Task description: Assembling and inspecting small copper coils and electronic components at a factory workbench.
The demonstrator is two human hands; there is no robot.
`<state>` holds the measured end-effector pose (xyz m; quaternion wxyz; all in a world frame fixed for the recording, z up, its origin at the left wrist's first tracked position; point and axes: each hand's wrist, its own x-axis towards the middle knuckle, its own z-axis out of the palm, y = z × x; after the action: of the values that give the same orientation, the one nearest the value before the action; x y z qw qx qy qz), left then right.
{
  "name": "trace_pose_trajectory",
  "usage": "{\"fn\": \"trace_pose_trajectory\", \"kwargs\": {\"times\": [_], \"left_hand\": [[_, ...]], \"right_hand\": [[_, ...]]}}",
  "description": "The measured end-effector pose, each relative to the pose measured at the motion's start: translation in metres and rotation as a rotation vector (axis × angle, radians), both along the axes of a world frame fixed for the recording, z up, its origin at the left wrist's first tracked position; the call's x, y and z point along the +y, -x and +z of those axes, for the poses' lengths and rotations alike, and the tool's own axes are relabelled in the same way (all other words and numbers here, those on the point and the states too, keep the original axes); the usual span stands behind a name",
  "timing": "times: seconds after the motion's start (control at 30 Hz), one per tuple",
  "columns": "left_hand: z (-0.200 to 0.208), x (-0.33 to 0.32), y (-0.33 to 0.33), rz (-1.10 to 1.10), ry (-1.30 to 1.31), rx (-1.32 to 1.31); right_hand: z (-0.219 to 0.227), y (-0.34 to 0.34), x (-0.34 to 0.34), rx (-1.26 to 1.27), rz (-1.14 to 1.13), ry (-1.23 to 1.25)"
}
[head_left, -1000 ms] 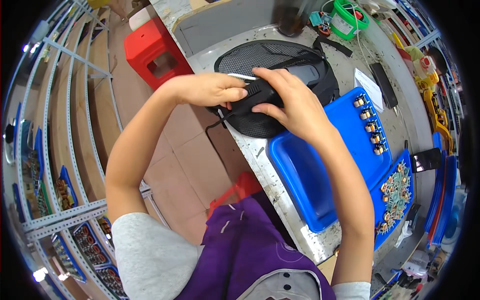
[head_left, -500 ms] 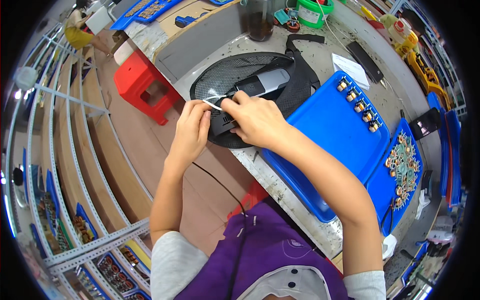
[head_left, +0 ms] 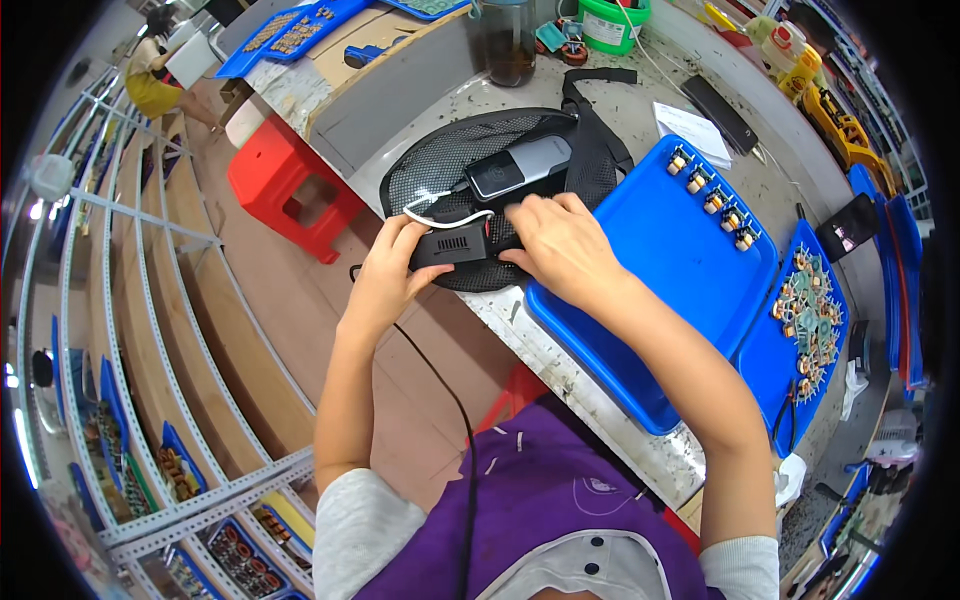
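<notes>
My left hand point(head_left: 385, 275) grips the left end of a small black box with vent slots point(head_left: 452, 244), thumb along its near edge. A white cable point(head_left: 450, 221) loops over the box from my left fingers to its right end. Beside that end is my right hand point(head_left: 565, 245), fingers curled towards the thumb; what they close on, if anything, is hidden. Under both hands lies a black mesh bag point(head_left: 425, 165) with a black strap point(head_left: 592, 135). On the mesh rests a grey and black handheld device point(head_left: 520, 167), a lead at its left end.
A blue tray point(head_left: 640, 290) with several small coil parts point(head_left: 713, 202) stands right of the bag. Further right, another blue tray point(head_left: 765, 400) holds many leaded parts point(head_left: 808, 320). A red stool point(head_left: 285, 190) stands left of the bench; a black cord point(head_left: 445, 375) hangs over my apron.
My right hand has moved right, away from my left hand, uncovering the box and more of the white cable. My left hand has shifted slightly down onto the box's end.
</notes>
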<state>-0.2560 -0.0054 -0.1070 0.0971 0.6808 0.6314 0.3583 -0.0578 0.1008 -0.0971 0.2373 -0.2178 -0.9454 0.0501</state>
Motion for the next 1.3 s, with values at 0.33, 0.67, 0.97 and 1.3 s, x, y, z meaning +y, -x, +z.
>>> {"fn": "trace_pose_trajectory", "kwargs": {"times": [0.33,0.67,0.97,1.3], "left_hand": [[0.044,0.024,0.035,-0.24,0.538,0.048],[0.024,0.01,0.04,-0.154,0.174,0.376],[-0.012,0.01,0.01,0.235,-0.229,-0.212],[0.04,0.045,0.01,0.294,0.023,-0.703]], "right_hand": [[0.016,0.019,0.001,0.238,0.287,0.197],[-0.004,0.038,0.028,0.266,0.13,0.12],[0.006,0.009,0.165,0.302,-0.126,0.491],[0.063,-0.015,0.198,-0.422,0.035,0.417]]}}
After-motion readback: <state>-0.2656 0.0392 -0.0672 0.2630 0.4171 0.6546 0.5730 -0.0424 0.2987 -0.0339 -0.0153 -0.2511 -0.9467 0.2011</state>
